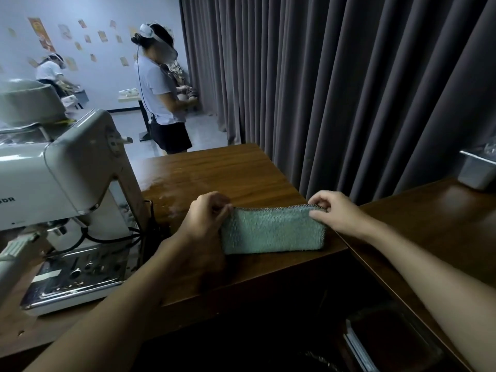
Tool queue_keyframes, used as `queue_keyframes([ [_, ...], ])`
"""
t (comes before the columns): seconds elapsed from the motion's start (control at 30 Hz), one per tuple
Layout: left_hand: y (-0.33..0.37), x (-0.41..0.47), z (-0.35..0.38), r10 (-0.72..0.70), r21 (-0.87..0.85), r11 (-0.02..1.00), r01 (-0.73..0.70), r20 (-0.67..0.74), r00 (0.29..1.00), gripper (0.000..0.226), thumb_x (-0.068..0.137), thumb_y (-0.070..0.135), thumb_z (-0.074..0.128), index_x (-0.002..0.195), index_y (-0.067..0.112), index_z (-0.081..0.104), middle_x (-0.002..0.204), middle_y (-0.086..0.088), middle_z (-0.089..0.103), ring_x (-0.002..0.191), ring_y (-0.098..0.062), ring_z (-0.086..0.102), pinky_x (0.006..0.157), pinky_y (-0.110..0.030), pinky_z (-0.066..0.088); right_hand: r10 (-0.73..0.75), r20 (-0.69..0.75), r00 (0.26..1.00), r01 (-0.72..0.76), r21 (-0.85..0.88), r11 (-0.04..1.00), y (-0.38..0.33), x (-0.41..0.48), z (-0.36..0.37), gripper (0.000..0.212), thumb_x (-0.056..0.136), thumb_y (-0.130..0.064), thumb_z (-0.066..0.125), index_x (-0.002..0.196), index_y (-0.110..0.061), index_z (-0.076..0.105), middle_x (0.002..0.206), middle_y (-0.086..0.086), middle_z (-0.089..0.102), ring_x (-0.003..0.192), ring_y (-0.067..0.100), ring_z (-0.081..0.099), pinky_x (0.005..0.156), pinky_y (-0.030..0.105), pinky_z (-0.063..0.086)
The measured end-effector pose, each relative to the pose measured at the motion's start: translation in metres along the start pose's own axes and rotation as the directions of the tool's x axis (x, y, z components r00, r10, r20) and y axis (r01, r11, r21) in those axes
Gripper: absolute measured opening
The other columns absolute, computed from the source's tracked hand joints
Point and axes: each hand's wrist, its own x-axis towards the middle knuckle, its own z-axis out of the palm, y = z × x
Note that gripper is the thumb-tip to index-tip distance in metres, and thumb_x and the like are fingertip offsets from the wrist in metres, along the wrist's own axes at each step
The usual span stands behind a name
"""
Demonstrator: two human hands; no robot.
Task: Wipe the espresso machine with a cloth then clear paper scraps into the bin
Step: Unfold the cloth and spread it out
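A folded green cloth (271, 229) lies on the brown wooden counter (228, 170), near its front right corner. My left hand (206, 216) pinches the cloth's upper left corner. My right hand (332, 210) pinches its upper right corner. The pale espresso machine (67, 183) stands at the left, with its metal drip tray (75, 277) below and black cables (145, 226) hanging at its right side. A dark bin (386, 339) with a liner sits low at the bottom right, under the counter's edge. I see no paper scraps clearly.
A second wooden counter (429, 224) runs along the right, with a grey metal container (477, 170) on it. Grey curtains (349, 89) hang behind. Two people wearing headsets stand at the far left (161, 98), (51, 71).
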Motion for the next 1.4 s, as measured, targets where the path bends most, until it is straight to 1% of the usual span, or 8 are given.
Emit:
queue_keyframes([
  [0.13,-0.008,0.001,0.023,-0.1,0.251,0.964,0.085,0.047,0.994,0.054,0.095,0.025,0.066,0.144,0.015,0.045,0.138,-0.01,0.048,0.121,-0.028,0.052,0.097,-0.037,0.047,0.115,-0.03,0.993,-0.118,-0.143,0.983,0.01,0.005,0.022,0.052,0.089,-0.024,0.066,0.136,-0.02,0.045,0.126,0.004,0.05,0.119,0.023,0.049,0.102,0.039,0.041],
  [0.3,-0.011,-0.021,0.047,0.171,0.355,0.893,-0.276,0.3,0.938,0.035,0.101,0.033,0.055,0.135,0.026,0.059,0.138,0.002,0.053,0.128,-0.021,0.048,0.106,-0.04,0.043,-0.012,0.037,0.999,0.023,-0.309,0.951,0.017,-0.009,0.042,0.035,0.093,-0.044,0.057,0.124,-0.028,0.058,0.125,-0.007,0.05,0.124,0.016,0.04,0.102,0.038,0.029],
  [0.4,-0.013,-0.023,0.049,0.123,0.465,0.838,-0.286,0.351,0.928,0.039,0.102,0.048,0.044,0.139,0.041,0.052,0.145,0.012,0.047,0.134,-0.015,0.044,0.107,-0.038,0.037,0.02,0.124,0.992,0.028,-0.374,0.927,0.015,-0.013,0.046,0.045,0.096,-0.048,0.049,0.139,-0.034,0.046,0.141,-0.011,0.039,0.134,0.012,0.03,0.108,0.039,0.021],
  [0.53,-0.007,-0.014,0.04,0.057,0.621,0.726,-0.296,0.375,0.925,0.049,0.093,0.062,0.044,0.139,0.045,0.045,0.137,0.007,0.049,0.128,-0.022,0.046,0.103,-0.045,0.035,0.1,-0.075,0.992,-0.121,-0.396,0.91,0.014,-0.016,0.046,0.054,0.093,-0.054,0.05,0.14,-0.027,0.043,0.139,0.001,0.041,0.132,0.021,0.034,0.109,0.044,0.026],
  [0.77,0.006,-0.015,0.059,0.019,0.561,0.767,-0.311,0.466,0.885,0.052,0.101,0.059,0.03,0.151,0.046,0.029,0.161,0.005,0.03,0.147,-0.022,0.028,0.117,-0.044,0.026,0.23,-0.118,0.966,-0.257,-0.368,0.893,0.004,-0.023,0.053,0.046,0.087,-0.059,0.059,0.116,-0.024,0.054,0.118,-0.003,0.061,0.117,0.021,0.05,0.097,0.041,0.032],
  [0.9,0.011,-0.029,0.055,0.012,0.64,0.699,-0.318,0.434,0.901,0.053,0.1,0.063,0.02,0.149,0.046,0.03,0.15,0.001,0.041,0.135,-0.027,0.04,0.103,-0.043,0.039,0.31,-0.155,0.938,-0.344,-0.305,0.888,-0.008,-0.019,0.057,0.06,0.085,-0.054,0.065,0.13,-0.018,0.046,0.124,0.002,0.061,0.121,0.025,0.053,0.104,0.044,0.033],
  [1.13,0.031,-0.012,0.034,-0.003,0.649,0.673,-0.354,0.481,0.877,0.033,0.104,0.045,0.034,0.124,0.035,0.058,0.117,-0.001,0.067,0.106,-0.03,0.067,0.066,-0.035,0.045,0.28,-0.015,0.96,-0.272,-0.3,0.914,-0.014,-0.016,0.059,0.049,0.081,-0.065,0.062,0.114,-0.028,0.058,0.125,-0.003,0.054,0.126,0.023,0.041,0.102,0.043,0.026],
  [1.4,0.018,0.034,0.067,0.044,0.355,0.897,-0.263,0.52,0.853,0.055,0.099,0.04,0.056,0.151,0.027,0.042,0.142,-0.007,0.047,0.13,-0.032,0.048,0.106,-0.046,0.044,0.17,0.001,0.985,-0.17,-0.043,0.985,-0.023,-0.009,0.064,0.036,0.088,-0.015,0.069,0.12,-0.029,0.059,0.125,0.003,0.055,0.119,0.024,0.051,0.099,0.036,0.044],
])
